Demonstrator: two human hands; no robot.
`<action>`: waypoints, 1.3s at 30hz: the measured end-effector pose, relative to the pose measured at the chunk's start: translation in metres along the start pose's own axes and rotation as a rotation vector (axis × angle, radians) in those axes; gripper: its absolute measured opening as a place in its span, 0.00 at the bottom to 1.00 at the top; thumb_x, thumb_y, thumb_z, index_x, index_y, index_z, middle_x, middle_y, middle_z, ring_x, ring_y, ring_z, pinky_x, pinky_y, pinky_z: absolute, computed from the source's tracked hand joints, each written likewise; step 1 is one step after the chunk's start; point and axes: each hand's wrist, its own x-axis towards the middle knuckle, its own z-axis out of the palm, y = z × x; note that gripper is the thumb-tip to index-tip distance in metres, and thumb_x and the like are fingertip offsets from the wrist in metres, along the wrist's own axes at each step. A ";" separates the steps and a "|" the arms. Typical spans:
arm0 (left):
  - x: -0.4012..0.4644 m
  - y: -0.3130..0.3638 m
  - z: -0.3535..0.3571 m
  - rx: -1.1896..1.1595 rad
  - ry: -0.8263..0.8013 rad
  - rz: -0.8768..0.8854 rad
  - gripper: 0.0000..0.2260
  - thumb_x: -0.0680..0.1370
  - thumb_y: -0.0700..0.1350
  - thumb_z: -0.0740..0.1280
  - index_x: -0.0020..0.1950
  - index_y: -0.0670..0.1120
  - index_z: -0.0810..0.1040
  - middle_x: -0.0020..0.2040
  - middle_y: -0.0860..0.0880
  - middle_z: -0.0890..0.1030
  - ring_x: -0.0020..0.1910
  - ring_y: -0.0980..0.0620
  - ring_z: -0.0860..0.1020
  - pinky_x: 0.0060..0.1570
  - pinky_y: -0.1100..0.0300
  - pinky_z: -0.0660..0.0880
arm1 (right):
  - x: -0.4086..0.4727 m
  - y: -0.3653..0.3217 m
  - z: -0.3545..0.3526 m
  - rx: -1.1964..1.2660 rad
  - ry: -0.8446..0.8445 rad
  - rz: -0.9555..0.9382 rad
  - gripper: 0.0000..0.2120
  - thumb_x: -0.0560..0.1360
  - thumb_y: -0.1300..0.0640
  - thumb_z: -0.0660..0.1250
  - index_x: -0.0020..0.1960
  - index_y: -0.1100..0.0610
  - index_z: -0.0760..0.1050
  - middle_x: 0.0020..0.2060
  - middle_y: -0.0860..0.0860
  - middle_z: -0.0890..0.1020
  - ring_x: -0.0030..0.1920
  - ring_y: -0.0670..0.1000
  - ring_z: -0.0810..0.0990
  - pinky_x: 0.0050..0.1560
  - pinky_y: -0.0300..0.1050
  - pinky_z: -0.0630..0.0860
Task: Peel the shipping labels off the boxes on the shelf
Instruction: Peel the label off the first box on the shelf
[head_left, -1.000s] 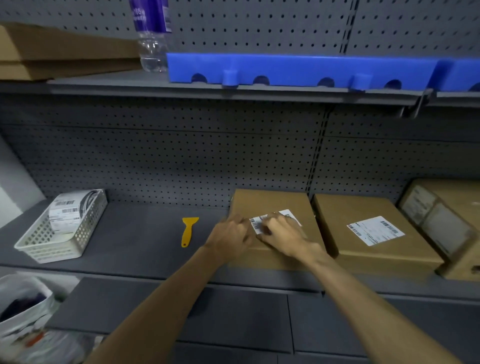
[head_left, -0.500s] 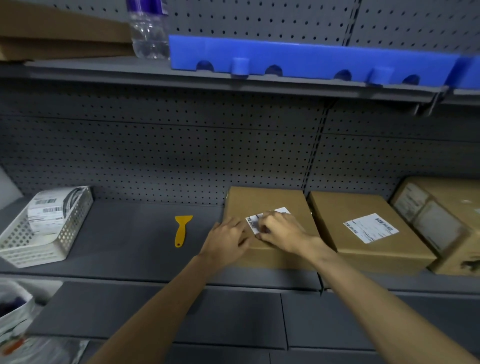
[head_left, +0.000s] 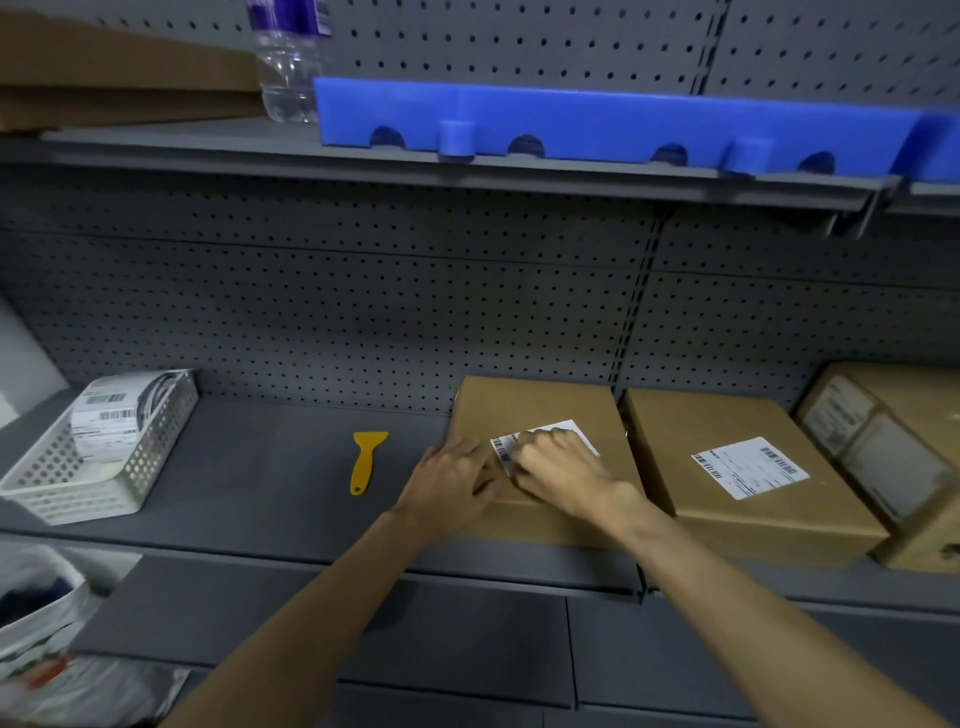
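Both my hands are on the left box (head_left: 540, 410), the one sitting on the grey shelf (head_left: 270, 467) right up against the pegboard (head_left: 363, 312). The label (head_left: 545, 439) is on top of that box, toward its front left corner, and my hands meet right over it, covering most of its middle. My left hand (head_left: 452, 478) lies flat-ish on the box's front left corner, fingers fairly straight, pressing down just beside the label's barcode end. My right hand (head_left: 558, 467) is curled over the label from the right side, fingertips bunched at its near left edge, looks like I'm pinching that edge, though my knuckles hide the exact grip so I can't say how much has lifted. The far corner of the label pokes out white behind my right hand. Just right of that box, nearly touching it, is a second box (head_left: 748, 467) with its own label (head_left: 750, 466) flat on top, nowhere near my hands. Further right there's a third box (head_left: 893, 447), tilted and cut off by the frame. Left of my box a yellow scraper (head_left: 363, 460) lies on the shelf, near my left hand but not touching. Way further left is a white basket (head_left: 78, 488) with a label roll (head_left: 119, 410) in it.
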 end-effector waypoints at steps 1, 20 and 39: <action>-0.001 0.001 -0.001 -0.001 0.001 -0.005 0.10 0.77 0.51 0.65 0.52 0.46 0.75 0.54 0.50 0.76 0.57 0.50 0.73 0.53 0.54 0.67 | 0.000 0.000 0.000 0.023 0.005 0.007 0.13 0.79 0.54 0.57 0.51 0.62 0.74 0.53 0.59 0.80 0.53 0.60 0.78 0.49 0.52 0.70; -0.011 0.004 0.003 -0.086 0.080 -0.038 0.10 0.79 0.48 0.63 0.52 0.42 0.78 0.54 0.48 0.77 0.55 0.50 0.75 0.45 0.56 0.74 | -0.001 -0.001 0.007 0.202 0.008 -0.002 0.04 0.78 0.63 0.58 0.51 0.61 0.70 0.51 0.57 0.76 0.52 0.58 0.75 0.49 0.49 0.69; -0.007 0.000 0.004 -0.078 0.065 -0.035 0.09 0.78 0.48 0.63 0.52 0.44 0.79 0.55 0.49 0.76 0.55 0.50 0.76 0.47 0.55 0.75 | -0.009 0.002 -0.001 -0.031 0.128 -0.010 0.07 0.74 0.53 0.67 0.49 0.55 0.76 0.45 0.52 0.78 0.42 0.55 0.80 0.41 0.48 0.74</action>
